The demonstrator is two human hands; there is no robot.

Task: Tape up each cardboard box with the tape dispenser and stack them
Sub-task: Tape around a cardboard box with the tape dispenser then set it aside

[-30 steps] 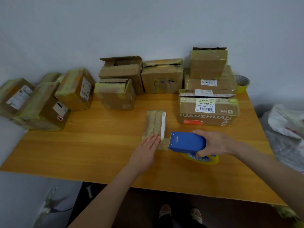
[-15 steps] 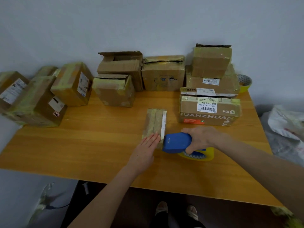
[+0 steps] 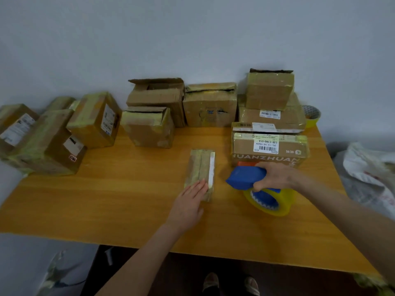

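both forearms (image 3: 136, 263) bare up to frame edge; l hand (image 3: 188, 201) & r hand (image 3: 275, 176) bare too. pale shoes (image 3: 210, 282) on both feet, seen below counter's (image 3: 106, 210) near edge.

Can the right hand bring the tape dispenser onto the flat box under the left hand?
Probably yes. The right hand grips the tape dispenser beside the flat box, only bare table lies between, and the left hand covers just its near end.

blue plastic tape dispenser (image 3: 245, 177): handle hidden under right-hand fingers (image 3: 259, 185) | flat tape-wrapped cardboard box (image 3: 201, 167): near end covered by left-hand fingers (image 3: 198, 186) | brown cardboard boxes (image 3: 10, 118) far left of those fingers: cut by frame edge
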